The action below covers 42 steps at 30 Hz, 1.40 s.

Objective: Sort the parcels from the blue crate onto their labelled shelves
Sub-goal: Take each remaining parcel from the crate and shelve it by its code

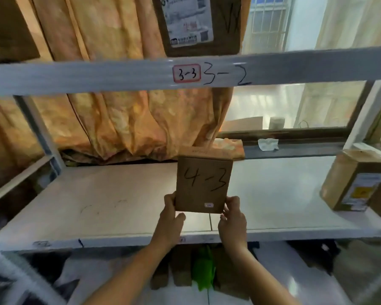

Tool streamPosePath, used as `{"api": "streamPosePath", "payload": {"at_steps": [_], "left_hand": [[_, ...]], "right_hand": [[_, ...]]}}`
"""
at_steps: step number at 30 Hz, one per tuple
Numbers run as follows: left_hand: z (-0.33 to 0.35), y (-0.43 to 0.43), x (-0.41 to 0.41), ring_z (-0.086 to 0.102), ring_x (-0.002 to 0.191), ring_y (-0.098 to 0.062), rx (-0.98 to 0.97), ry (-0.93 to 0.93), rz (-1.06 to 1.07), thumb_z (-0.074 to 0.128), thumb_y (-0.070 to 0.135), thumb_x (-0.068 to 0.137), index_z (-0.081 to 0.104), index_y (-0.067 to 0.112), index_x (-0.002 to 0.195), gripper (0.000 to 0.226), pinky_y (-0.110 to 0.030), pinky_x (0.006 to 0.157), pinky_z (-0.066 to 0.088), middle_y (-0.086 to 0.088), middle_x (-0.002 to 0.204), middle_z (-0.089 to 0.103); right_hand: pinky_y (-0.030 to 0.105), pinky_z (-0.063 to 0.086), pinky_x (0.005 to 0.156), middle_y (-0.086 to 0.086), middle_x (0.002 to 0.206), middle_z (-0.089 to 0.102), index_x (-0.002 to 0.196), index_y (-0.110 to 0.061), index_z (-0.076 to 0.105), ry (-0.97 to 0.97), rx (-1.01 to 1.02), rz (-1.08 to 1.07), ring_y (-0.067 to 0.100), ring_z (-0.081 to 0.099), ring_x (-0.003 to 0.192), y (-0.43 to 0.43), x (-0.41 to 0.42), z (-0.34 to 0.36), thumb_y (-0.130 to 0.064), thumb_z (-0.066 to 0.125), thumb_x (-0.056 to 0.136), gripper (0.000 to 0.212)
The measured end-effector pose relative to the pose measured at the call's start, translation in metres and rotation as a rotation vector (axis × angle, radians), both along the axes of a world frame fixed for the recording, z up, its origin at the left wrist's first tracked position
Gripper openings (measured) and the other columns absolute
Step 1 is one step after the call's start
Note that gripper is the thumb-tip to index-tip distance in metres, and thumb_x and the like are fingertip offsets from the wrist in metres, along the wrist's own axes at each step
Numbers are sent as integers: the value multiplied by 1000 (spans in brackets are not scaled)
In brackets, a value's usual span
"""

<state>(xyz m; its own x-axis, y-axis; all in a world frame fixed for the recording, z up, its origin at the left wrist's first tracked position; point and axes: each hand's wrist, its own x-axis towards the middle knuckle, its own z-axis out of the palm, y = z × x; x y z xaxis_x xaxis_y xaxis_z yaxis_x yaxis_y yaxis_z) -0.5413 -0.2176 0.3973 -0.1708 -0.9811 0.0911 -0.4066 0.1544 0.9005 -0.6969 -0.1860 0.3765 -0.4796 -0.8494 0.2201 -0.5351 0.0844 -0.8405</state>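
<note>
**A:** How was the parcel held?

**B:** Both hands had it by its lower corners. The left hand (171, 217) gripped the lower left corner, thumb on the near face. The right hand (231, 217) pinched the lower right corner, fingers curled round the edge.

**A:** And the parcel itself?

**B:** A small brown cardboard parcel (204, 183), upright, with "4-3" handwritten on the face toward the camera and a small sticker near its bottom edge. It stood over the middle of the pale shelf board (110, 205); whether its base touched the board, I could not tell.

**A:** What lay around it?

**B:** On the grey beam (75, 78) above, a red-bordered tag (186, 73) read "3-3", and "3-2" was written just right of it. Another brown box (353, 181) with a printed label sat at the right end of the same board, well apart from the parcel. An orange curtain (119, 119) hung on the far side, with a window (295, 106) to its right.
</note>
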Motion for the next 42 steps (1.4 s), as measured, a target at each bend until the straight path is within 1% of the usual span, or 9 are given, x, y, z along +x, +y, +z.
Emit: {"api": "streamPosePath", "payload": {"at_steps": [9, 15, 18, 22, 25, 28, 31, 35, 42], "left_hand": [[-63, -49, -20, 50, 116, -18, 57, 18, -68, 43, 3, 91, 23, 25, 123, 43, -38, 101, 46, -3, 132, 47], [-84, -66, -29, 52, 108, -10, 100, 55, -130, 45, 19, 86, 24, 28, 114, 35, -26, 91, 46, 1, 123, 48], [-93, -76, -34, 53, 102, -9, 111, 37, -152, 45, 9, 86, 25, 28, 112, 38, -29, 87, 46, 1, 121, 49], [-104, -84, -41, 53, 91, 1, 68, -4, -160, 46, 4, 85, 24, 28, 107, 39, -9, 70, 40, 6, 114, 49], [-107, -84, -44, 52, 93, 1, 34, 3, -145, 47, 2, 85, 22, 29, 112, 46, -7, 73, 38, 5, 117, 46], [-104, -82, -46, 51, 102, -13, 58, 2, -148, 47, 0, 85, 22, 23, 123, 51, -18, 80, 40, -2, 124, 46], [-98, -79, -39, 35, 133, -22, 105, -98, -134, 46, 2, 86, 14, 16, 143, 68, -28, 104, 32, -5, 147, 32], [-73, -67, -20, -5, 146, -16, 111, -472, -104, 42, 16, 92, -8, 20, 150, 76, -35, 117, 8, 0, 159, -9], [45, -3, 10, -5, 147, -22, 3, -1010, -79, 25, 28, 96, 2, 13, 150, 60, -37, 119, 5, -6, 159, -6]], "right_hand": [[37, 47, 98, 8, 133, 56, 127, -19, 31, -26, 160, 89, 27, 55, 122, -34, -21, -41, 14, 50, 85, 58], [27, 44, 86, 7, 134, 52, 125, -22, 23, 4, 248, 156, 28, 55, 118, -53, -34, -43, 15, 50, 80, 64], [40, 52, 91, 2, 129, 48, 126, -25, 15, -24, 297, 180, 29, 56, 111, -58, -39, -45, 12, 52, 80, 69], [52, 53, 88, 0, 121, 40, 126, -27, 7, -101, 374, 227, 33, 57, 106, -65, -45, -50, 10, 52, 80, 74], [49, 53, 91, 2, 119, 40, 130, -27, 3, -116, 417, 248, 28, 55, 108, -67, -47, -54, 13, 51, 79, 80], [42, 49, 99, 0, 124, 37, 137, -25, 4, -149, 416, 247, 21, 47, 115, -70, -44, -53, 14, 53, 77, 87], [43, 44, 106, 4, 130, 34, 136, -16, 22, -174, 393, 179, 22, 40, 125, -69, -37, -47, 13, 56, 75, 76], [41, 21, 119, 11, 157, 12, 149, -6, 14, 45, 517, 187, 28, 14, 146, -50, -39, -25, 5, 50, 84, 75], [38, 6, 121, 1, 161, 10, 151, -18, 20, 759, 393, 363, 23, 3, 149, 11, -41, 89, -15, 51, 93, 66]]}}
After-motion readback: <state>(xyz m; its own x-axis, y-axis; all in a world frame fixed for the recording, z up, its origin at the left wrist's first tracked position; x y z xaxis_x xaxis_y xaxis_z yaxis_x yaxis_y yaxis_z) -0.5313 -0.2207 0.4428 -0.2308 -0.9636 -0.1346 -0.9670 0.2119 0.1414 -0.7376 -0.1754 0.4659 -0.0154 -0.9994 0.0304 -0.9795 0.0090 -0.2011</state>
